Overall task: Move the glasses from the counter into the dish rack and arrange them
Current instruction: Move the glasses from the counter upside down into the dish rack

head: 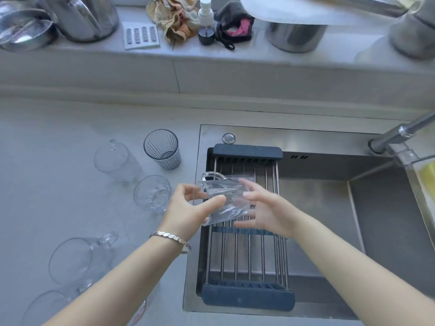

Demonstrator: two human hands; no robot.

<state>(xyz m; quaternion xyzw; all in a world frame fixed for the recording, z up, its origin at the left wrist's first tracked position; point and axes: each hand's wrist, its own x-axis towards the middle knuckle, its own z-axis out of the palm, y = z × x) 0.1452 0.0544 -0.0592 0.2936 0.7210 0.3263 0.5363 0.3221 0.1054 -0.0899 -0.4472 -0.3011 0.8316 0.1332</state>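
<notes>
A clear glass mug (226, 196) with a handle is tilted on its side over the dish rack (247, 252), a steel-rod rack with dark blue ends lying across the sink. My left hand (188, 210) grips the mug from the left. My right hand (261, 205) touches its right side with fingers spread. On the counter to the left stand several glasses: a grey ribbed tumbler (162, 149), a clear mug (113, 158), a clear mug (153, 194), a large clear mug (80, 257), and one more clear glass (47, 307) partly behind my left forearm.
The steel sink (329, 208) lies right of the rack, with a faucet (400, 135) at its far right. A raised ledge at the back holds metal pots (296, 36), a kettle (89, 17), cloths (179, 17) and a spray bottle (206, 22).
</notes>
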